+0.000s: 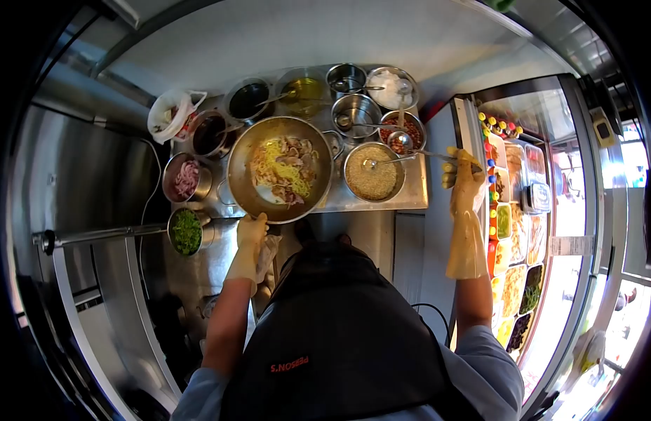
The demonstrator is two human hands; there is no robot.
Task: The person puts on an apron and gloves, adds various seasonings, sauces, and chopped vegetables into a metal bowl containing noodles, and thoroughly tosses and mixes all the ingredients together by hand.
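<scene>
A wide metal mixing bowl [239, 163] stands on the steel table. Inside it lies a mix of yellow shreds [275, 158] and brownish pieces, with a pale liquid patch low on the left. My left hand [252, 230], in a cream rubber glove, is closed on the bowl's near rim. To the right, my gloved right hand [464, 170] grips the end of a long-handled ladle [401, 142]. The ladle's cup is at the near edge of a metal bowl of reddish-brown nuts [412, 130] and has some pieces in it.
Sesame-like seeds [373, 179], white powder [388, 89], yellow oil [301, 95] and dark sauce [247, 100] fill containers around the mixing bowl. Sliced onion [186, 178] and chopped greens [186, 231] sit left. A lit glass case [511, 210] with food trays flanks my right arm.
</scene>
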